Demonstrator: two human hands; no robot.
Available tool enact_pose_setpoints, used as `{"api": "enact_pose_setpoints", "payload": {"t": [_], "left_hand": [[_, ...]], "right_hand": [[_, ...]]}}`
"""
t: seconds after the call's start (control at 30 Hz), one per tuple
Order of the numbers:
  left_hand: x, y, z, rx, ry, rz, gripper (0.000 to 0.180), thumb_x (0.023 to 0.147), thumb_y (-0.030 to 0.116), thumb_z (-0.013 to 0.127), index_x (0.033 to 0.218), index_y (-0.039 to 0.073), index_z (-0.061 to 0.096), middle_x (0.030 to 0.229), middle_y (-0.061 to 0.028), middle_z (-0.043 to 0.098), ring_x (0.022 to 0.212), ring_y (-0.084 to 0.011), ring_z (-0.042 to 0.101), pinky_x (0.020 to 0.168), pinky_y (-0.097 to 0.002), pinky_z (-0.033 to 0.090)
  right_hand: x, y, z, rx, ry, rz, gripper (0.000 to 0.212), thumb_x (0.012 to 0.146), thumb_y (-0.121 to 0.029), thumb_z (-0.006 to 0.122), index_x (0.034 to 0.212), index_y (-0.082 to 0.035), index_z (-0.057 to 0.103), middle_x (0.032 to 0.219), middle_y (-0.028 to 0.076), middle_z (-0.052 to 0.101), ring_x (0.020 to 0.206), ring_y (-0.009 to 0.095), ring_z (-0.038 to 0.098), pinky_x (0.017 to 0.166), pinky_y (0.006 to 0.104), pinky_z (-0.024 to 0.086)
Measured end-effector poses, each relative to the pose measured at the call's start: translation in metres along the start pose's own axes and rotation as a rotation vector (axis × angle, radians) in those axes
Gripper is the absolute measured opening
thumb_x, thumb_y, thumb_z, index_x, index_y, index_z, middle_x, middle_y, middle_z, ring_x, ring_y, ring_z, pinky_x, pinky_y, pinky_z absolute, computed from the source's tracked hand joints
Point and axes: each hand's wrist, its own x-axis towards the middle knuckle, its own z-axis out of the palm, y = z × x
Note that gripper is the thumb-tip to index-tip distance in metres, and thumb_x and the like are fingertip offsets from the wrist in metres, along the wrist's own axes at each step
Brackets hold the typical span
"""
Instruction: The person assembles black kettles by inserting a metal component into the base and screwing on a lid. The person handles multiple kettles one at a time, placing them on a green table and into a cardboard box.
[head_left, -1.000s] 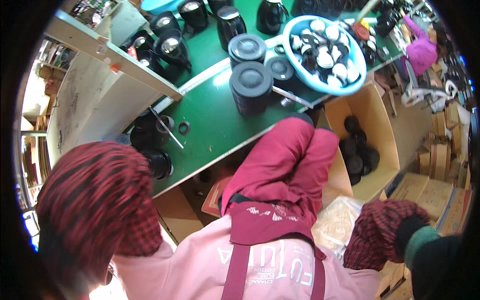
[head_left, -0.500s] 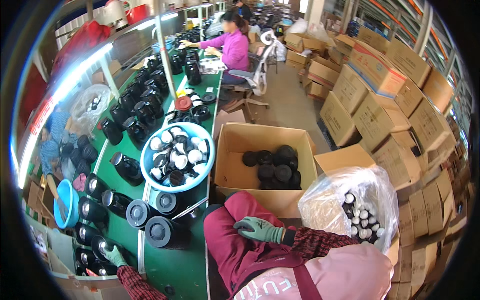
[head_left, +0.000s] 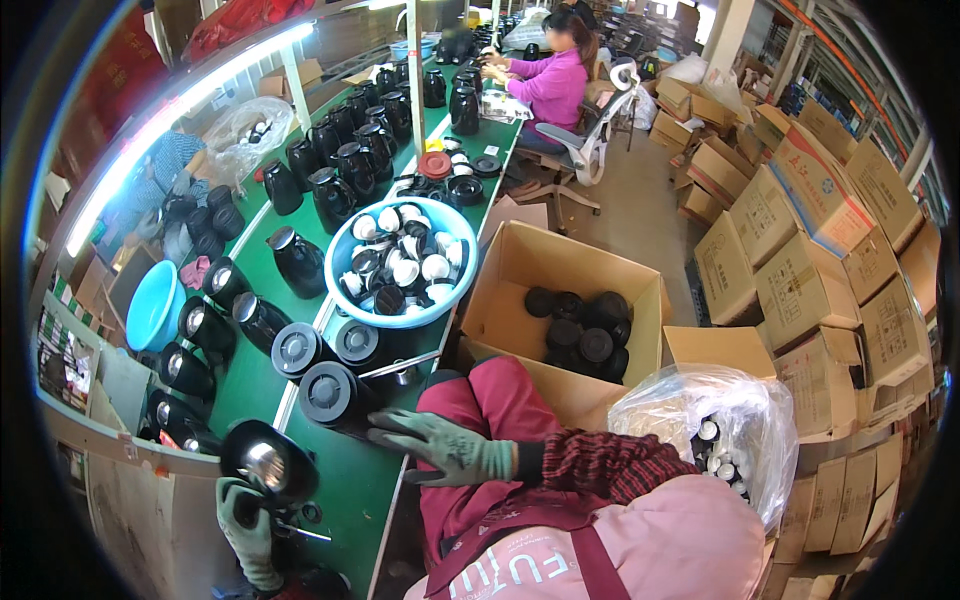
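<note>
My left hand (head_left: pixel 248 530), in a grey-green glove, grips a black jug (head_left: pixel 270 470) at the near end of the green bench. The jug is tilted, and its shiny metallic mouth shows. Above my lap, my right hand (head_left: pixel 440 447) is gloved too, fingers stretched out and holding nothing. Its fingertips are close to a black cylindrical part (head_left: pixel 335 400) with a round ringed top; whether they touch I cannot tell. Two similar black round parts (head_left: pixel 302 350) stand just beyond it. A thin metal rod (head_left: pixel 400 365) lies beside them.
A blue basin (head_left: pixel 450 300) of black-and-white lids sits on the bench, with rows of black jugs (head_left: pixel 355 170) beyond. At right are an open carton (head_left: pixel 500 300) of black round parts, a plastic-lined box (head_left: pixel 640 420), and stacked cartons (head_left: pixel 800 270). A co-worker (head_left: pixel 555 90) sits farther along.
My left hand has lifted a jug from the left-hand row and brought it rightward. My right hand has moved left off my thigh toward the black cylinders. The view has swung left.
</note>
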Motion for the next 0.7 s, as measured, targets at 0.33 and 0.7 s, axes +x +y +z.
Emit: {"api": "enact_pose_setpoints", "payload": {"t": [0.33,0.7], "left_hand": [[-0.013,0.095,0.044,-0.495,-0.353,-0.245,0.044,0.067,0.018,0.071,0.107,0.004,0.060,0.110,-0.0155,0.063,0.092,-0.0220,0.065,0.079,-0.0293,0.052],[-0.043,0.090,0.145,0.019,-0.541,0.210,0.082,0.072,0.025,0.081,0.145,0.006,0.050,0.140,-0.0169,0.056,0.131,-0.0356,0.051,0.114,-0.0490,0.033]], "right_hand": [[-0.015,-0.048,-0.018,0.248,-0.176,-0.346,0.035,0.089,-0.025,0.072,0.117,-0.007,0.061,0.148,0.021,0.048,0.139,0.043,0.046,0.111,0.0493,0.045],[-0.109,-0.004,-0.072,0.865,0.160,0.885,0.033,0.090,-0.013,0.078,0.119,0.001,0.068,0.108,0.008,0.073,0.098,0.014,0.068,0.086,0.0289,0.057]]}}
